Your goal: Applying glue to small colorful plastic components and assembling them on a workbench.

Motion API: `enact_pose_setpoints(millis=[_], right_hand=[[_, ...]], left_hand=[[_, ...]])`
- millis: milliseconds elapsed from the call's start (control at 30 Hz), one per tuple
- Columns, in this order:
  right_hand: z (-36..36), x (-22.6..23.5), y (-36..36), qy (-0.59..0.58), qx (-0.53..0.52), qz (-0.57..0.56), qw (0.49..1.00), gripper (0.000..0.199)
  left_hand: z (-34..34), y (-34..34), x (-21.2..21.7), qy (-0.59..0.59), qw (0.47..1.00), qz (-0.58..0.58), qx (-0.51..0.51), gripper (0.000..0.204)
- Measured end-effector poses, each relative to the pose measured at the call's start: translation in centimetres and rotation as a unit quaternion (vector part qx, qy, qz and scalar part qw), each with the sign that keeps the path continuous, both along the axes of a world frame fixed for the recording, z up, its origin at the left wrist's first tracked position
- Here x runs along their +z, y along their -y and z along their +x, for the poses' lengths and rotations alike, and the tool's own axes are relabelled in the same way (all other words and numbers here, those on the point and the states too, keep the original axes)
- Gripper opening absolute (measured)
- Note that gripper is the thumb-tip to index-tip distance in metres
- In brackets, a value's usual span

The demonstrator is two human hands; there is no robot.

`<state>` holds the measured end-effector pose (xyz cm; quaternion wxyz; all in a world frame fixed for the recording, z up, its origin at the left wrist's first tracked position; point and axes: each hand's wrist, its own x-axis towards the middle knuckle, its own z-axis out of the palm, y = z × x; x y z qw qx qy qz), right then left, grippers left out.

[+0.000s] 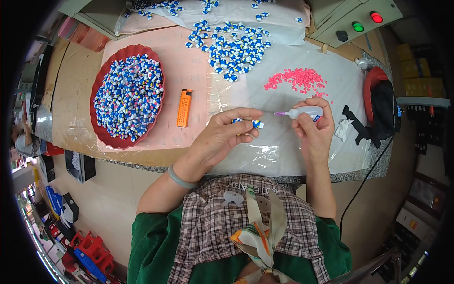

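Note:
My left hand [213,139] is closed, pinching a few small blue-and-white beads [257,124] in a row between thumb and fingers. In my right hand [317,135] is a small white glue bottle [307,111], its purple needle tip aimed left at the beads. A short gap separates the needle from my left fingertips. Loose pink pieces [300,78] lie scattered just beyond my right hand. Farther off, a heap of blue-and-white beads [239,52] spreads over the table. Whether the needle carries a drop is too small to tell.
A scalloped red bowl [124,144] full of blue, white and pink beads stands at left, with an orange lighter [184,109] beside it. Crumpled tissue [343,129] and a black strap [362,128] lie at right. A control panel [364,23] with lit buttons borders the back right.

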<state>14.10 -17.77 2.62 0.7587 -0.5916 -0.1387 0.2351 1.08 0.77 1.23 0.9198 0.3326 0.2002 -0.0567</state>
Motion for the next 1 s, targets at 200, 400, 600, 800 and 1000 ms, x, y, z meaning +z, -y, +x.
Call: enact_pose_setpoints(millis=[200,400,600,800,1000], right_hand=[[-0.5,0.9,-0.1,0.047,-0.005,-0.030,0.998,0.034],[-1.2,1.8,-0.1,0.173,-0.004,-0.093,0.981,0.038],[-2.0,2.3,0.4,0.322,-0.009,-0.152,0.935,0.041],[-1.9,2.0,0.7,0.446,-0.013,-0.176,0.878,0.041],[-2.2,2.4,0.8,0.461,-0.005,-0.186,0.868,0.041]], left_hand=[[0.0,0.4,0.1,0.001,1.000,-0.024,0.014,0.026],[-0.2,1.0,-0.4,0.018,0.998,0.055,0.025,0.024],[-0.5,1.3,-0.4,0.053,0.978,0.199,0.017,0.021],[-0.7,1.4,-0.2,0.045,0.961,0.273,0.015,0.022],[-0.7,1.3,-0.7,0.073,0.937,0.342,0.006,0.022]])
